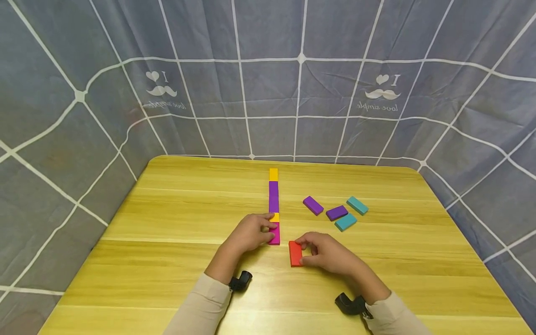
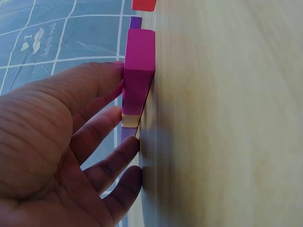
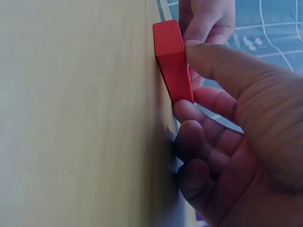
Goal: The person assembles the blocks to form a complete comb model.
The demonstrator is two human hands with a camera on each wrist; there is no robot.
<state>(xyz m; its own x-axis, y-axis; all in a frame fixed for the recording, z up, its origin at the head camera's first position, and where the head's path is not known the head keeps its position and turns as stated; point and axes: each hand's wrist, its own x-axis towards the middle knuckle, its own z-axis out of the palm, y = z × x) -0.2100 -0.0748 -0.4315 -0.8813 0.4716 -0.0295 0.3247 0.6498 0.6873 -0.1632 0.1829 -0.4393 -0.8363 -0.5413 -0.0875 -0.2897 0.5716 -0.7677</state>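
Note:
A line of blocks runs away from me down the middle of the table: a magenta block (image 1: 274, 239) at the near end, then a yellow block (image 1: 274, 217), a purple stretch (image 1: 273, 195) and another yellow block (image 1: 273, 174) at the far end. My left hand (image 1: 251, 232) rests its thumb and fingertips on the magenta block and near the yellow one behind it. Just right of the line's near end, my right hand (image 1: 331, 253) pinches a red block (image 1: 295, 254) between thumb and fingers. In the right wrist view, the red block (image 3: 173, 56) lies at the tabletop.
Right of the line lie two loose purple blocks (image 1: 313, 205) and two teal blocks (image 1: 345, 222). The wooden table (image 1: 146, 242) is backed by a grey curtain (image 1: 268, 88) with white lines. Each wrist carries a black camera (image 1: 241, 281).

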